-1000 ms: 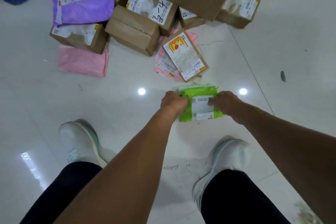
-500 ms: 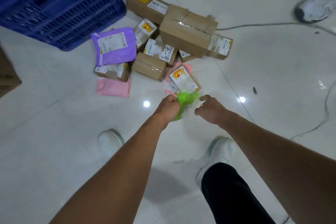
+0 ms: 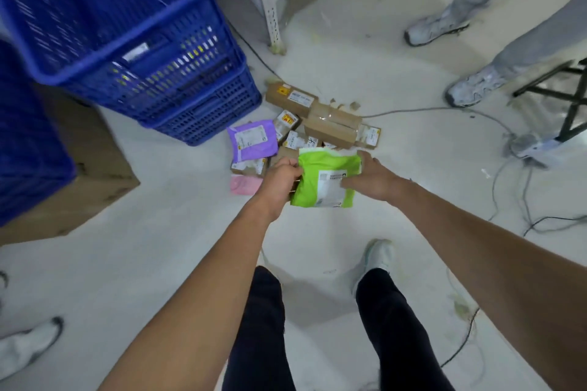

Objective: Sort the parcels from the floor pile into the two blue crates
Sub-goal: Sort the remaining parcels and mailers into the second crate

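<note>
Both hands now hold the green mailer (image 3: 325, 178) flat and label-up above the floor pile (image 3: 305, 133); half a second ago it hung crumpled from the left hand alone. Left hand (image 3: 281, 181) has its fingers curled shut on the mailer's left edge. Right hand (image 3: 374, 179) clamps the right edge, its fingers (image 3: 349, 182) lying across the white label. Mailer is soft, glossy plastic, wrinkled, roughly rectangular. Just beyond it lie brown cardboard boxes with taped seams, a purple poly bag (image 3: 252, 141) and a pink one (image 3: 244, 185). Two stacked blue crates (image 3: 178, 79) of perforated plastic stand left of the pile, on the pale smooth floor (image 3: 178, 200).
</note>
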### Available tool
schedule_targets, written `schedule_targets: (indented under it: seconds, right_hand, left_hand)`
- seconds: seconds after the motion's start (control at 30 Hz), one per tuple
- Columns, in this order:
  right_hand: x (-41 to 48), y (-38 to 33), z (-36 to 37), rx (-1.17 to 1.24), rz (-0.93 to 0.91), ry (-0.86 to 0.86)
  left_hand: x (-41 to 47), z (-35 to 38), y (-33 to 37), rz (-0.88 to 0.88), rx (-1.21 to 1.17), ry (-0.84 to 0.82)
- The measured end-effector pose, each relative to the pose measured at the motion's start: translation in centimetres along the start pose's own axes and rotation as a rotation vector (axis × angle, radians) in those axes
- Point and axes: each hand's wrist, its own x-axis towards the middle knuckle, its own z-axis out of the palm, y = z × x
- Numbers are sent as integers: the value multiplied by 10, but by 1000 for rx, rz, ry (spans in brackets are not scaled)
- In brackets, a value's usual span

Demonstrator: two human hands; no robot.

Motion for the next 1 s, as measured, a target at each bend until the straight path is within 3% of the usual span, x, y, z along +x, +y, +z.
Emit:
schedule_targets:
  seconds: [0.27, 0.37, 0.63, 1.0]
  right_hand:
    - [-106, -130, 7, 339, -156, 87]
    - [-130, -176, 18, 404, -167, 2]
    - [-168, -286, 41, 605, -309, 36]
    - [-160, -383, 29, 520, -485, 91]
  left_hand:
    - [-125, -87, 93, 80, -369, 25]
    - [-151, -129, 120, 144, -460, 12]
    - [-201, -225, 188, 221, -452, 12]
    - [-191, -283, 248, 292, -364, 41]
